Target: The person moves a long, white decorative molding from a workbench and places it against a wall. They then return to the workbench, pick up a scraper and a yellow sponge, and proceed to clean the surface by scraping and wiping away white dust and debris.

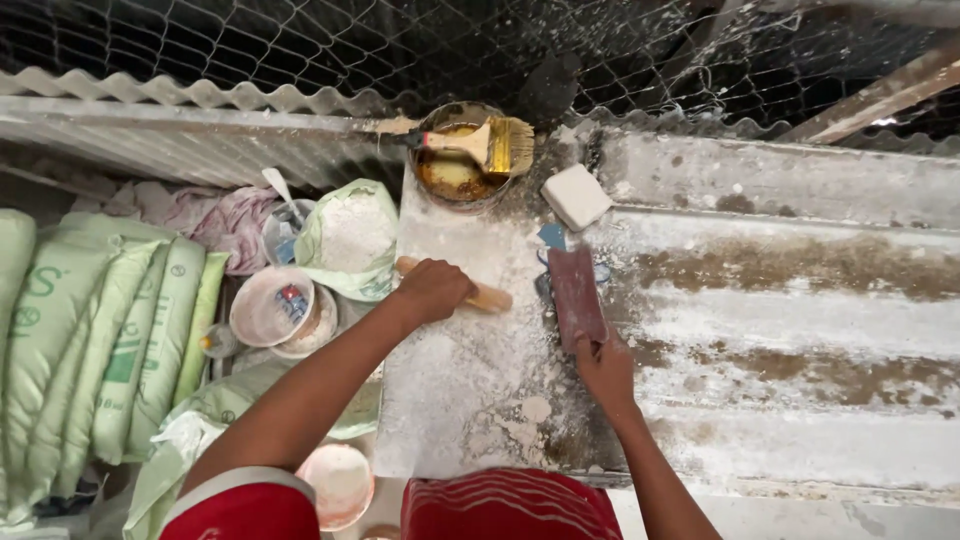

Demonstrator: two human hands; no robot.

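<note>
My left hand (432,289) grips a short wooden stick or handle (489,298) that lies across a white, powder-covered board (450,390). My right hand (603,367) holds the near end of a dark reddish-brown flat piece (577,295), like sandpaper, lying on the board's right side. Beyond them a tin of brownish liquid (452,172) stands with a yellow-bristled brush (497,145) resting across its rim. A white block (576,196) lies to the right of the tin.
Green and white sacks (90,350) are stacked at the left. An open bag of white powder (350,235), plastic tubs (272,308) and a cup with a spoon (282,225) sit beside the board. Stained corrugated sheeting (800,330) spreads right; wire mesh (400,50) rises behind.
</note>
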